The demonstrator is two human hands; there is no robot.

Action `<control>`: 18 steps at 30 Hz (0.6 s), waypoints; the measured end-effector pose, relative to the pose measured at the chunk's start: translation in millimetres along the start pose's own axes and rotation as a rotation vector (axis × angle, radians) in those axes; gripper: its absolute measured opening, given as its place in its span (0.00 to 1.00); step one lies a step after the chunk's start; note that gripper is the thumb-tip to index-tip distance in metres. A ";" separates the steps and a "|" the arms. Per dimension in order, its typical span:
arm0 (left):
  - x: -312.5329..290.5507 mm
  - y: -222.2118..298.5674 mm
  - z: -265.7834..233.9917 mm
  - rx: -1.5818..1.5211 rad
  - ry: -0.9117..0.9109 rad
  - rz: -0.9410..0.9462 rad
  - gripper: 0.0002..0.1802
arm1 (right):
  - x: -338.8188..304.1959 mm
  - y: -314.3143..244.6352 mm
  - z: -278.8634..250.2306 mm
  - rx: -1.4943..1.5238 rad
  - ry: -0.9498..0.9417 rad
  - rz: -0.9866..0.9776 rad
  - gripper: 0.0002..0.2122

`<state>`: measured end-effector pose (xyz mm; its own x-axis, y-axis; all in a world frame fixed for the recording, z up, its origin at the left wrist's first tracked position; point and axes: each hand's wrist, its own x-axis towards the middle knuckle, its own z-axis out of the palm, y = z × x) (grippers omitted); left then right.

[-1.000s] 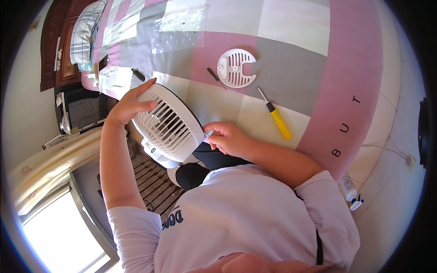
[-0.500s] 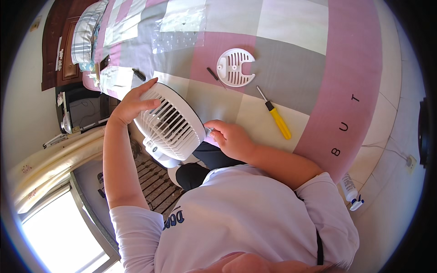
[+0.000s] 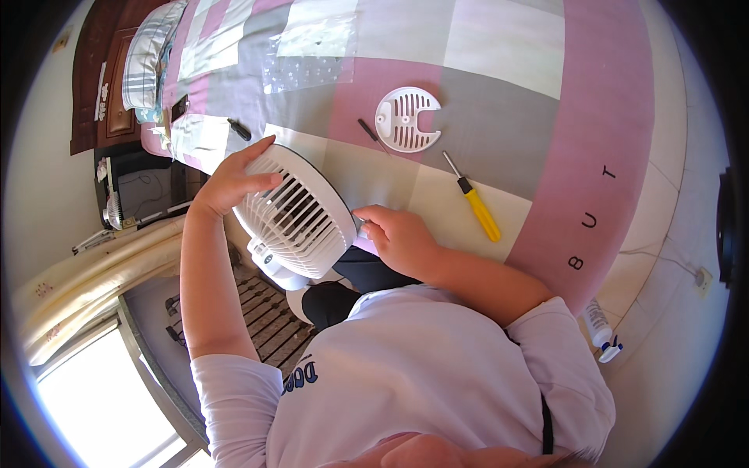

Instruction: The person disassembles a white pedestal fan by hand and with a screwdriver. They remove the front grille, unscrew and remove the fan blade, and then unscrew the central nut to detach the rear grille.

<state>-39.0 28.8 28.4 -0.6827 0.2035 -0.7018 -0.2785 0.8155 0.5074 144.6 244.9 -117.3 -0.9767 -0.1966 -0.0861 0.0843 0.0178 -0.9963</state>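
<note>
A small white round fan point(image 3: 295, 212) with a slatted grille is held upright at the edge of the bed. My left hand point(image 3: 234, 178) grips its upper left rim. My right hand point(image 3: 394, 234) pinches the fan's right edge, fingertips closed against the rim. On the quilt beyond lie a white round slotted cover point(image 3: 407, 118), a yellow-handled screwdriver point(image 3: 474, 207) and a small dark screwdriver point(image 3: 367, 129).
The bed carries a pink, grey and white patchwork quilt point(image 3: 499, 86). A small black object point(image 3: 239, 129) lies at its left part. A spray bottle point(image 3: 601, 327) stands on the floor at right. Dark wooden furniture point(image 3: 101, 78) and a slatted mat point(image 3: 269, 312) are at left.
The fan has shifted slightly and my right hand has slid a little along its right edge. My left hand keeps its grip on the rim.
</note>
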 end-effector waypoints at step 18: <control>0.7 -0.8 2.0 -0.011 -0.005 0.003 0.53 | 2.5 -3.3 -2.8 -0.042 -0.002 0.013 0.09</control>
<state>-37.9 29.4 26.5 -0.6798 0.2086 -0.7031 -0.2843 0.8088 0.5148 141.2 247.1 -114.2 -0.9751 -0.1983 -0.0990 0.0884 0.0615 -0.9942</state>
